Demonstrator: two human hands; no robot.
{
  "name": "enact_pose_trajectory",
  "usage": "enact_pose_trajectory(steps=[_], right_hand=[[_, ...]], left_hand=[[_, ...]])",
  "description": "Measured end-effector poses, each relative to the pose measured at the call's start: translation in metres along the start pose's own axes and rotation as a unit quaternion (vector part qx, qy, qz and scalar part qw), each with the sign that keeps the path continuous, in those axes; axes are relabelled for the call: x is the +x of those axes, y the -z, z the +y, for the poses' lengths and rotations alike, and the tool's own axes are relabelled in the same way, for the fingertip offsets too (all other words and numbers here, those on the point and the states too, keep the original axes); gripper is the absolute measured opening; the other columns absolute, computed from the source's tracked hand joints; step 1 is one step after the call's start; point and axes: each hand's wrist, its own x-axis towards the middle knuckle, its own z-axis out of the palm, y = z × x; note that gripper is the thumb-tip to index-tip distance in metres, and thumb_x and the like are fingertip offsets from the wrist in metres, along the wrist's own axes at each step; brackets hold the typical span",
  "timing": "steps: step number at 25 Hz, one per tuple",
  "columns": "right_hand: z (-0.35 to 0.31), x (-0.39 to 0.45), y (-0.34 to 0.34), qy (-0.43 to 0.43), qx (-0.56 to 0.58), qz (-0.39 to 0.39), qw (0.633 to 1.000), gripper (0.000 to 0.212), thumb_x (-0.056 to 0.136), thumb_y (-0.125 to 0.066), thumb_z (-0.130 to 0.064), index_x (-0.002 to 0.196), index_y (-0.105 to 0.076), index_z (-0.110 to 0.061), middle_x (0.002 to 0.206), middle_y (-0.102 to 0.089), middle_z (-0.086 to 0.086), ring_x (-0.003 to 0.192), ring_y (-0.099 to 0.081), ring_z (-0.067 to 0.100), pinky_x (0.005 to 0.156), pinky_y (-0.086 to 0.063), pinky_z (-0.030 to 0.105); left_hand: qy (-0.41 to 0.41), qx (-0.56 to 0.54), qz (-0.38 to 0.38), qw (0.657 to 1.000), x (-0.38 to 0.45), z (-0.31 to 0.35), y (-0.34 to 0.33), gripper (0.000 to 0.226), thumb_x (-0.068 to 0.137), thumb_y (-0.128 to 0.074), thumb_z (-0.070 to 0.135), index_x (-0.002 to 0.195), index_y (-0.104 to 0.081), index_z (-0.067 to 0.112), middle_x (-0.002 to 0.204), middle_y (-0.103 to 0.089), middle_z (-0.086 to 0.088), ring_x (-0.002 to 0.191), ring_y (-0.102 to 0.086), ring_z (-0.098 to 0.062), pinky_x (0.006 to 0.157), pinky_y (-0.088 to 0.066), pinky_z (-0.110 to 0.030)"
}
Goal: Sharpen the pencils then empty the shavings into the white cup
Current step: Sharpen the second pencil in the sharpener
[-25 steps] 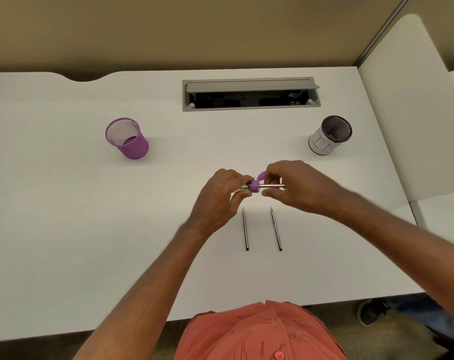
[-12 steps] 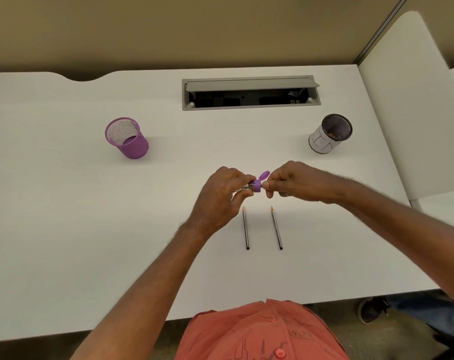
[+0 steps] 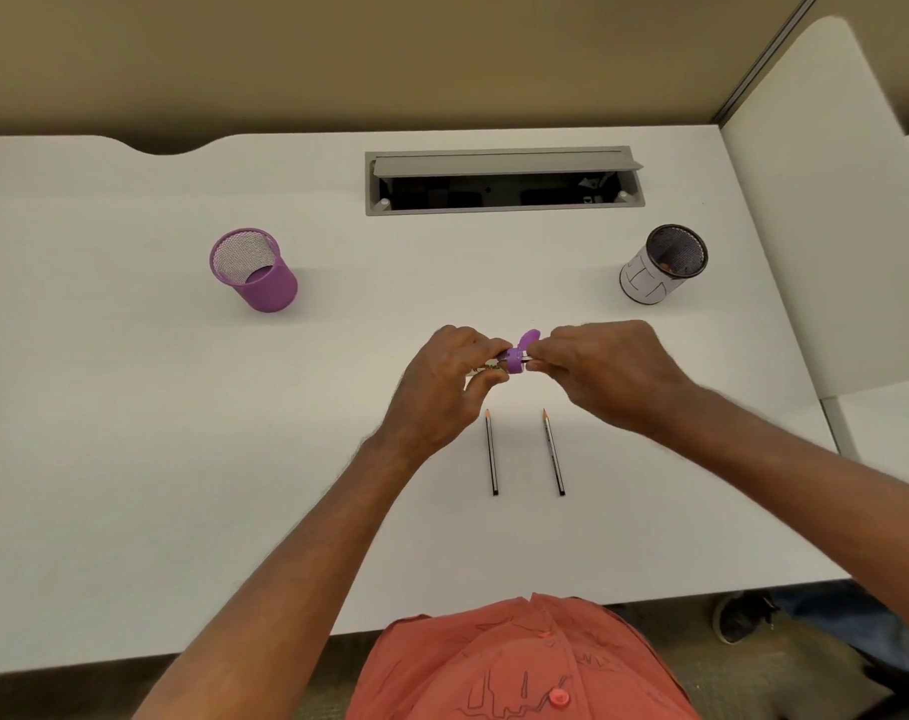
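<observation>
The left hand (image 3: pixel 444 379) is curling its fingers around a small purple sharpener (image 3: pixel 514 360), thumb and forefinger pinching the body while the lower fingers are folding in beneath it. The right hand (image 3: pixel 605 368) is meeting it from the other side, its fingertips bunching tightly on a pencil that is almost wholly hidden inside the grip; only a short sliver is showing where it is entering the sharpener. Both hands are hovering above the white desk (image 3: pixel 130 433), near its middle, knuckles turned up toward the camera. The sharpener's purple lid (image 3: pixel 530 336) is standing flipped open, sticking up between the two hands. A pale, clear-looking part of the sharpener is peeking out under the left forefinger; whether it is holding shavings cannot be told.

Just nearer the person, two dark pencils are lying flat on the desk, almost parallel, points aiming away: the left pencil (image 3: pixel 491 452) and the right pencil (image 3: pixel 553 452), close together but not touching. The white cup (image 3: pixel 644 283), with a dark mesh inside, is standing upright toward the far right of the desk. A purple mesh cup (image 3: pixel 265 283) is standing upright toward the far left, well apart from it.
</observation>
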Motion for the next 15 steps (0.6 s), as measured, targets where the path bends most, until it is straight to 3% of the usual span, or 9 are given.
enact_pose_trajectory(steps=[1, 3, 4, 5, 8, 11, 13, 15], right_hand=[[0.002, 0.007, 0.003, -0.064, 0.089, -0.092, 0.99, 0.026, 0.102, -0.054, -0.043, 0.087, -0.071, -0.031, 0.068, -0.063, -0.008, 0.062, -0.056, 0.02, 0.05, -0.034, 0.029], [0.011, 0.02, 0.006, -0.167, 0.332, -0.237, 0.898, 0.032, 0.101, -0.055, -0.047, 0.08, -0.073, -0.031, 0.058, -0.058, -0.012, 0.057, -0.05, 0.011, 0.051, -0.034, 0.025], [0.013, 0.024, 0.007, -0.186, 0.395, -0.259, 0.861, 0.033, 0.101, -0.057, -0.046, 0.079, -0.074, -0.029, 0.055, -0.057, -0.011, 0.054, -0.046, 0.008, 0.05, -0.033, 0.021], [0.014, 0.025, 0.007, -0.176, 0.402, -0.256, 0.861, 0.032, 0.102, -0.057, -0.046, 0.08, -0.074, -0.029, 0.055, -0.059, -0.011, 0.051, -0.044, 0.005, 0.049, -0.032, 0.017], [0.007, 0.012, -0.001, -0.106, 0.274, -0.159, 0.943, 0.017, 0.098, -0.06, -0.048, 0.093, -0.068, -0.034, 0.072, -0.064, -0.014, 0.063, -0.055, 0.001, 0.056, -0.036, 0.02], [0.003, -0.006, -0.005, 0.004, 0.118, -0.015, 0.993, 0.008, 0.095, -0.07, -0.028, 0.1, -0.067, -0.022, 0.082, -0.06, -0.009, 0.066, -0.057, 0.017, 0.053, -0.039, 0.03], [0.003, -0.013, -0.007, 0.07, -0.018, 0.061, 0.996, 0.009, 0.095, -0.07, -0.018, 0.087, -0.067, -0.015, 0.072, -0.057, 0.0, 0.057, -0.052, 0.024, 0.043, -0.033, 0.032], [0.001, -0.014, -0.007, 0.069, -0.036, 0.045, 0.996, 0.014, 0.097, -0.069, -0.019, 0.084, -0.068, -0.014, 0.067, -0.058, 0.002, 0.054, -0.052, 0.026, 0.043, -0.033, 0.033]], left_hand=[[-0.003, 0.004, -0.001, 1.0, -0.001, 0.0, 0.0, 0.025, 0.092, -0.073, 0.017, 0.117, -0.073, 0.016, 0.099, -0.068, 0.001, 0.094, -0.056, -0.021, 0.082, -0.048, -0.032], [-0.012, 0.015, -0.01, 1.0, -0.004, -0.001, -0.001, 0.025, 0.092, -0.073, 0.018, 0.117, -0.073, 0.017, 0.1, -0.069, 0.002, 0.094, -0.056, -0.02, 0.081, -0.049, -0.032], [-0.014, 0.018, -0.014, 1.0, -0.005, -0.002, -0.002, 0.025, 0.092, -0.073, 0.019, 0.117, -0.073, 0.017, 0.1, -0.069, 0.002, 0.094, -0.056, -0.02, 0.081, -0.049, -0.032], [-0.011, 0.018, -0.014, 1.0, -0.005, -0.002, -0.002, 0.025, 0.092, -0.073, 0.019, 0.117, -0.072, 0.017, 0.1, -0.069, 0.002, 0.094, -0.056, -0.02, 0.082, -0.049, -0.033], [-0.005, 0.015, -0.017, 1.0, -0.003, -0.005, 0.001, 0.026, 0.092, -0.073, 0.019, 0.118, -0.072, 0.019, 0.102, -0.069, 0.004, 0.096, -0.055, -0.019, 0.083, -0.048, -0.032], [-0.003, 0.005, -0.028, 1.0, -0.001, -0.003, 0.0, 0.026, 0.093, -0.072, 0.02, 0.12, -0.072, 0.019, 0.102, -0.069, 0.004, 0.096, -0.054, -0.018, 0.083, -0.047, -0.031], [-0.002, -0.004, -0.029, 1.0, -0.001, -0.002, -0.002, 0.025, 0.094, -0.071, 0.02, 0.119, -0.072, 0.018, 0.1, -0.068, 0.003, 0.094, -0.054, -0.017, 0.083, -0.048, -0.031], [-0.004, -0.003, -0.024, 1.0, -0.001, -0.001, -0.003, 0.024, 0.094, -0.071, 0.02, 0.119, -0.072, 0.018, 0.099, -0.068, 0.002, 0.094, -0.055, -0.019, 0.083, -0.048, -0.032]])
